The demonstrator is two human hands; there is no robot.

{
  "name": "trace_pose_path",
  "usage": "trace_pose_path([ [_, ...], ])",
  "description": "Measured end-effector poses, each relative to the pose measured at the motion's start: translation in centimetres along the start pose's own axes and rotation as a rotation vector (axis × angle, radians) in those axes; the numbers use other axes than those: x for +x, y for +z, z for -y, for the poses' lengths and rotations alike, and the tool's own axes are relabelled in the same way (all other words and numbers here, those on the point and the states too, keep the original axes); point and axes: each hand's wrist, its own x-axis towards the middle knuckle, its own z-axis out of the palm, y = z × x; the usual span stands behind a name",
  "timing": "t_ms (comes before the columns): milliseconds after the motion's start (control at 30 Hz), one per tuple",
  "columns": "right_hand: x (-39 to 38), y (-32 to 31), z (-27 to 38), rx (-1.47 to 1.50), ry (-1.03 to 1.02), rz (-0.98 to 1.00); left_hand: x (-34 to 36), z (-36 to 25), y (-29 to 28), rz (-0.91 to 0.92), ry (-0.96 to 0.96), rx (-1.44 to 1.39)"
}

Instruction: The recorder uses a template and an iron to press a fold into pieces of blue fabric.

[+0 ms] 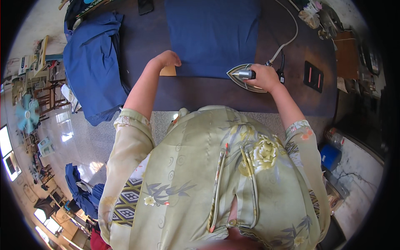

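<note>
A folded dark blue cloth point(212, 35) lies flat on the dark table point(196, 93) in front of me. My right hand point(263, 77) grips the handle of a grey clothes iron point(239, 76), which rests at the cloth's near right corner. Its pale cord point(287, 39) runs up and away to the right. My left hand point(168, 58) presses with curled fingers on the cloth's near left corner, beside a small tan tag point(168, 71).
A heap of blue garments point(93, 62) hangs over the table's left end. A black rectangular object with red stripes point(313, 76) lies on the right. More blue cloth point(81, 189) sits on the shiny floor lower left, near a fan point(27, 113). A bottle point(335, 137) stands at right.
</note>
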Motion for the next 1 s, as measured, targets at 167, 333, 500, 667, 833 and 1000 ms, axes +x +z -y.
trace_pose_path([
  [167,0.1,0.0,0.0,-0.003,-0.001,0.004,1.2,0.0,0.3,-0.023,0.013,0.222],
  [333,-0.1,-0.2,0.0,0.007,-0.017,-0.001,1.2,-2.2,0.5,-0.037,-0.173,0.494],
  [500,-0.1,-0.3,0.1,0.014,-0.03,-0.017,0.7,-3.4,0.7,-0.041,-0.238,0.486],
  [667,0.2,0.6,-0.1,0.003,-0.068,-0.053,0.0,-4.0,0.7,-0.061,-0.254,0.473],
  [833,1.7,0.7,2.3,0.008,-0.11,-0.031,-0.3,-4.2,0.7,-0.076,-0.248,0.445],
  [1000,4.8,0.9,7.7,0.032,-0.15,0.007,-0.6,-3.8,0.7,-0.083,-0.237,0.428],
])
